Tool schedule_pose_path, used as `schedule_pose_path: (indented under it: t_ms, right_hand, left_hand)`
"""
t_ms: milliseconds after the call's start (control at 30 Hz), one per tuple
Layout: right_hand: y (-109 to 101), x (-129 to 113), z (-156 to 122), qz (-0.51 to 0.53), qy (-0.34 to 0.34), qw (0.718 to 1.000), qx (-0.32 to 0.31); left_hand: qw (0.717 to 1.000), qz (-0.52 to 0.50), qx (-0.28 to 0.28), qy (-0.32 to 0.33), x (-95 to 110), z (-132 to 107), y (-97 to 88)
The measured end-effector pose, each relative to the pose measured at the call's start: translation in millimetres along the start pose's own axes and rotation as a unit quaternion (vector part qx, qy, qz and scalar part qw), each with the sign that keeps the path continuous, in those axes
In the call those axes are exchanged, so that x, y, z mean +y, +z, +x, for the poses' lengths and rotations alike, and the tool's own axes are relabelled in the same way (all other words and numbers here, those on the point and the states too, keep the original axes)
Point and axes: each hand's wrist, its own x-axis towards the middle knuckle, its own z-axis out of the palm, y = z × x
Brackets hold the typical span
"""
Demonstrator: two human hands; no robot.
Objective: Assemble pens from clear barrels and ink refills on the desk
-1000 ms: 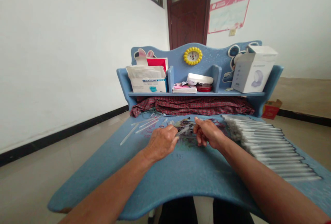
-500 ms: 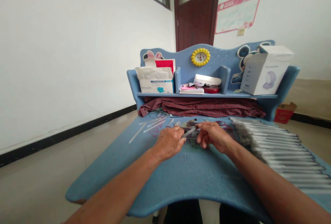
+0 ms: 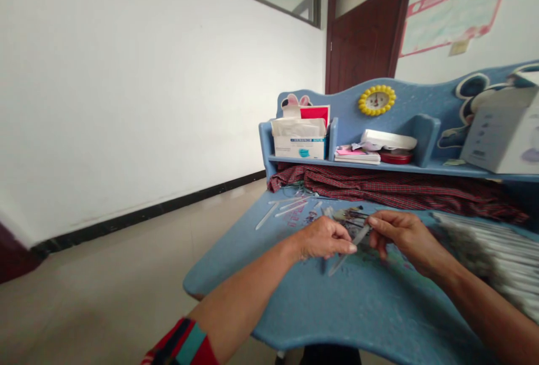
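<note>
My left hand [image 3: 324, 237] and my right hand [image 3: 400, 233] meet over the middle of a blue desk [image 3: 328, 303]. Both pinch a thin clear plastic sleeve [image 3: 350, 244] that slants down to the left between them, my left fingers on its lower part and my right fingers at its upper end. A small heap of dark brush-like pieces [image 3: 351, 216] lies just behind my hands. Several more clear sleeves [image 3: 284, 208] lie loose at the desk's far left.
A row of filled sleeves [image 3: 497, 252] lines the desk's right side. A red plaid cloth [image 3: 400, 191] lies under the shelf, which carries a mask box [image 3: 300, 139], booklets, a red tin [image 3: 394, 157] and a white carton [image 3: 501, 135]. A brown door [image 3: 362, 39] is behind.
The camera has swung left, so the desk sits further right in view. My hands stay together on the sleeve, which now tilts lower at its left end.
</note>
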Motion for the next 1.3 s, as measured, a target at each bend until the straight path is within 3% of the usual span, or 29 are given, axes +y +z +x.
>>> schedule_pose_path:
  t_ms: [200,400,533,700,800,1100,1300]
  right_hand:
    - [-0.8,1.3,0.3,-0.058,-0.002,0.998,0.019]
    - [-1.4,0.9,1.2,-0.097,0.021,0.994,0.043]
    - [-1.6,5.7,3.4,-0.103,0.038,0.992,0.054]
    - [-0.8,8.8,5.7,-0.096,0.06,0.992,0.062]
    - [0.5,8.1,6.4,-0.093,0.057,0.991,0.075]
    - [-1.3,1.2,7.5,-0.164,0.025,0.983,0.073]
    - [-9.2,0.7,5.6,-0.226,0.042,0.973,0.022]
  left_hand:
    - [0.999,-0.037,0.023,-0.007,0.1,-0.3,4.7]
    - [0.992,0.06,0.107,0.009,1.9,1.3,16.1]
    - [0.952,0.239,0.178,0.075,-0.5,3.8,21.9]
    - [0.875,0.415,0.207,0.134,-2.3,3.0,24.8]
    - [0.861,0.441,0.214,0.134,-1.2,1.9,23.0]
    - [0.872,0.433,0.182,0.138,4.5,3.0,13.7]
    - [0.864,0.46,0.139,0.15,3.2,3.5,11.5]
